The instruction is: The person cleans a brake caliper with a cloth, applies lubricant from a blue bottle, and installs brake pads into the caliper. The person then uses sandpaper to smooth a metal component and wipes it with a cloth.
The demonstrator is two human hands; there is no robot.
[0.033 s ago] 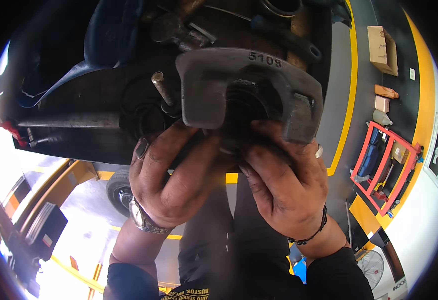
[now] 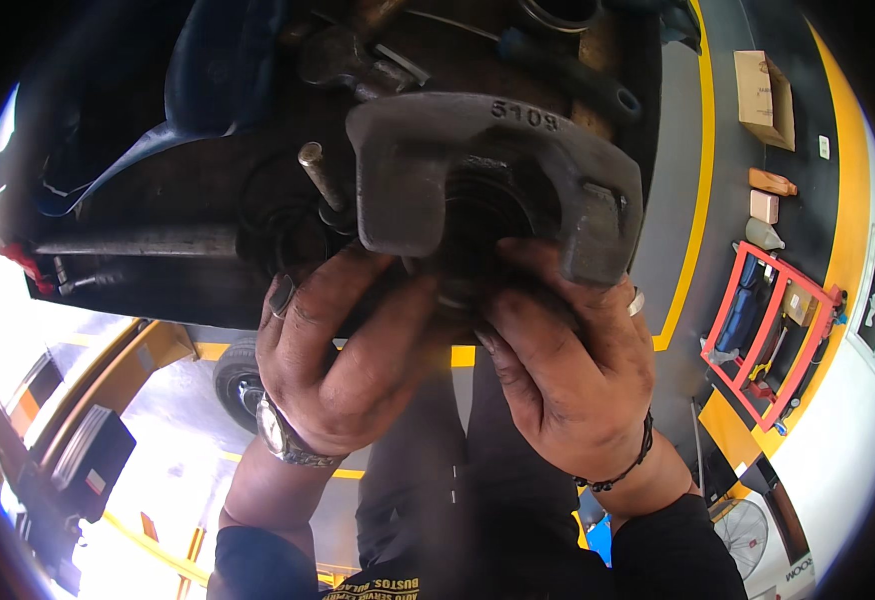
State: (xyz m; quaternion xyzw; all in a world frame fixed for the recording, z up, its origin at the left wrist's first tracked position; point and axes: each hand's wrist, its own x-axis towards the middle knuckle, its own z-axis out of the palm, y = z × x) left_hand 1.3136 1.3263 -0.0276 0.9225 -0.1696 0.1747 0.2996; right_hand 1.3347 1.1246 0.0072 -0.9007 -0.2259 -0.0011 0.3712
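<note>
A grey cast brake caliper (image 2: 398, 185) with a broad, two-pronged arch is held up over the dark workbench (image 2: 138, 290). My left hand (image 2: 343, 350) grips it from below on the left, the fingertips tucked beneath its edge. On the other side, my right hand (image 2: 573, 365) curls its fingers around the lower right part, thumb and index close to the central opening. A dark round bore shows inside the arch; what the fingertips touch there is in shadow. Left of the caliper stands a metal bolt or pin (image 2: 320, 175).
On the bench lie a hammer (image 2: 343, 60), a blue cloth (image 2: 223, 75), a metal bar (image 2: 138, 242) and a dark-handled tool (image 2: 578, 75). A tyre (image 2: 240, 380) stands on the floor at left. To the right are a red-framed cart (image 2: 768, 335) and a cardboard box (image 2: 763, 98).
The caliper has shifted very slightly left and upward. Both hands keep their hold.
</note>
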